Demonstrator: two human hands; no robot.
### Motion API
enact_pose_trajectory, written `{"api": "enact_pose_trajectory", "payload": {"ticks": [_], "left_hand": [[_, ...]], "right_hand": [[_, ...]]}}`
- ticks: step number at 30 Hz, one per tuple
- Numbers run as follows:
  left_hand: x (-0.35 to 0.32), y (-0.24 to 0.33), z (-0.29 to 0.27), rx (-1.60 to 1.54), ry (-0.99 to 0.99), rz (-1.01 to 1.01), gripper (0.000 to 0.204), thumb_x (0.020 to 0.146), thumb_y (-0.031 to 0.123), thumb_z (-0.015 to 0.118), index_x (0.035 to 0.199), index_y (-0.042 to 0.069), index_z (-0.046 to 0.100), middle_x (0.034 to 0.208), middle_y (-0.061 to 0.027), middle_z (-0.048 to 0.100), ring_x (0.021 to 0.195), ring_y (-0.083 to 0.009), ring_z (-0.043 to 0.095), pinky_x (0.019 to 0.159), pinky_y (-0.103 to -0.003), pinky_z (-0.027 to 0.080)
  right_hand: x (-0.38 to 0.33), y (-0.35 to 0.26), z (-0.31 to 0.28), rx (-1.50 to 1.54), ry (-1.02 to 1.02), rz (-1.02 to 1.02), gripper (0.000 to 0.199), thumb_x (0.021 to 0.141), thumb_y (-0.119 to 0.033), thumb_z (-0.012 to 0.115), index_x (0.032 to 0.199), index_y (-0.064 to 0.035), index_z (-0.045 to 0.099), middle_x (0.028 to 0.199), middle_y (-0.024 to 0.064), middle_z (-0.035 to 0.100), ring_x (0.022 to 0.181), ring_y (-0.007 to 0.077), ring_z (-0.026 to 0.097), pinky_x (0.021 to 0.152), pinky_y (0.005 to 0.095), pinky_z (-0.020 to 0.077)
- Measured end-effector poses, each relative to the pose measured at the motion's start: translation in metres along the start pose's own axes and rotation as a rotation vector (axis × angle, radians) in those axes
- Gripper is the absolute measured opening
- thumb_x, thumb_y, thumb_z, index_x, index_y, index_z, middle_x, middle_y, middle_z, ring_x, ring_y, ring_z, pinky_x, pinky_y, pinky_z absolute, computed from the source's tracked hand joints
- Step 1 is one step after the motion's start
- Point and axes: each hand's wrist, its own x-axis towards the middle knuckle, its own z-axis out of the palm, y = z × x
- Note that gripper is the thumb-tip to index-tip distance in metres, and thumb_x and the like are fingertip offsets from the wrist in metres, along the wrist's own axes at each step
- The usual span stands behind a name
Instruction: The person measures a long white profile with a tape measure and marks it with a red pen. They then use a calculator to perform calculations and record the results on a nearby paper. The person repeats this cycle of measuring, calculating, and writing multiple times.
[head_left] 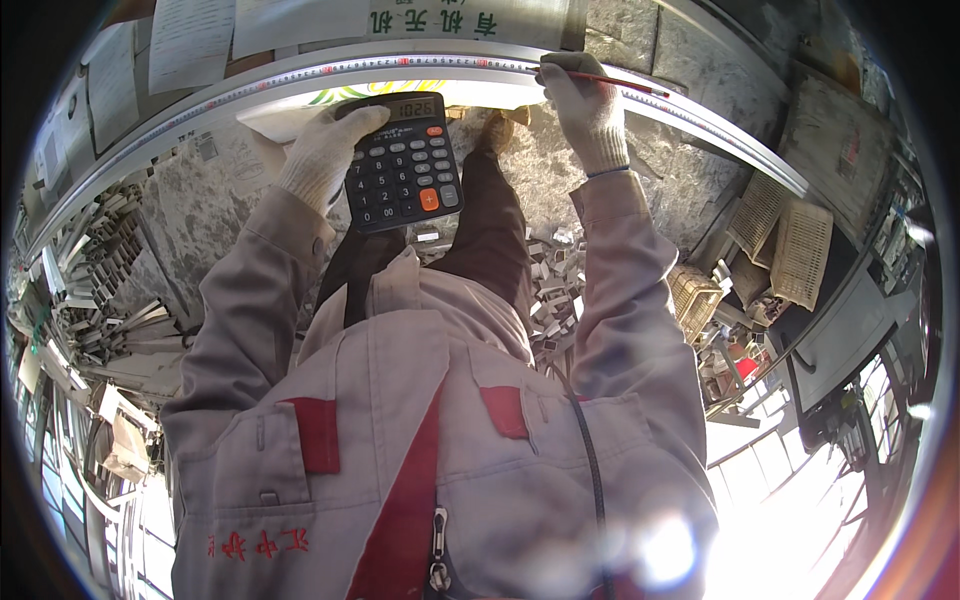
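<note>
My left hand (322, 150), in a white knit glove, grips a black calculator (385, 185) by its upper left side, thumb over the front near the display. The keys face up toward me, with an orange key at the lower right. In my right hand (590, 112), also gloved, a slim red pencil (635, 84) is pinched, its dark tip pointing left. That hand rests at a long pale rail (725, 137), which bows across the top of the view. Along the rail runs a measuring scale (440, 63) with black and red marks; the pencil tip is close to it.
Printed sheets (190, 40) lie beyond the rail at the upper left. Heaps of cut metal profile pieces (100, 250) cover the floor on the left. To the right stand woven plastic baskets (800, 250) and a large grey board (835, 150). My shoe (497, 130) shows below the rail.
</note>
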Motion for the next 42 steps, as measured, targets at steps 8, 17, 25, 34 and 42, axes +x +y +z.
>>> {"api": "enact_pose_trajectory", "payload": {"ticks": [8,17,25,34,42], "left_hand": [[0.009,-0.007,0.002,0.073,0.021,0.004,0.047,0.095,0.037,0.076,0.128,0.003,0.074,0.109,-0.0043,0.077,0.095,-0.0119,0.068,0.087,-0.029,0.051],[0.009,-0.012,0.011,0.105,0.012,-0.014,0.049,0.097,0.033,0.076,0.133,0.001,0.07,0.115,-0.006,0.075,0.097,-0.0112,0.07,0.088,-0.027,0.053],[0.014,-0.032,0.009,0.031,-0.013,0.004,0.05,0.095,0.037,0.079,0.129,0.001,0.073,0.114,-0.0063,0.076,0.098,-0.0138,0.069,0.089,-0.031,0.053],[0.019,-0.052,0.0,0.087,0.0,-0.066,0.044,0.094,0.034,0.082,0.126,0.005,0.074,0.108,-0.003,0.078,0.093,-0.0118,0.071,0.084,-0.029,0.055],[0.028,-0.068,-0.002,-0.058,-0.051,-0.121,0.033,0.099,0.017,0.079,0.127,0.001,0.072,0.11,-0.0055,0.078,0.089,-0.0107,0.074,0.076,-0.025,0.061]], "right_hand": [[0.027,0.026,-0.006,-0.009,-0.017,0.001,0.019,0.103,-0.016,0.075,0.118,-0.0054,0.075,0.1,0.0044,0.077,0.087,0.0124,0.07,0.078,0.0285,0.0568],[0.035,0.01,0.009,0.044,-0.199,0.068,0.021,0.107,-0.02,0.069,0.118,-0.0036,0.075,0.101,0.0074,0.079,0.092,0.0141,0.074,0.079,0.0285,0.0586],[0.042,0.0,0.042,0.029,-0.251,0.001,0.011,0.103,-0.013,0.07,0.104,-0.0027,0.072,0.083,0.001,0.069,0.077,0.0091,0.062,0.073,0.0284,0.0532],[0.046,-0.007,0.062,-0.107,-0.193,-0.151,0.012,0.102,-0.013,0.07,0.1,-0.0021,0.07,0.079,0.0031,0.069,0.074,0.0118,0.064,0.068,0.0321,0.0537],[0.047,-0.007,0.064,-0.133,-0.188,-0.165,0.009,0.101,-0.011,0.07,0.099,-0.0019,0.07,0.079,0.0042,0.069,0.074,0.0127,0.064,0.069,0.0326,0.0537]]}}
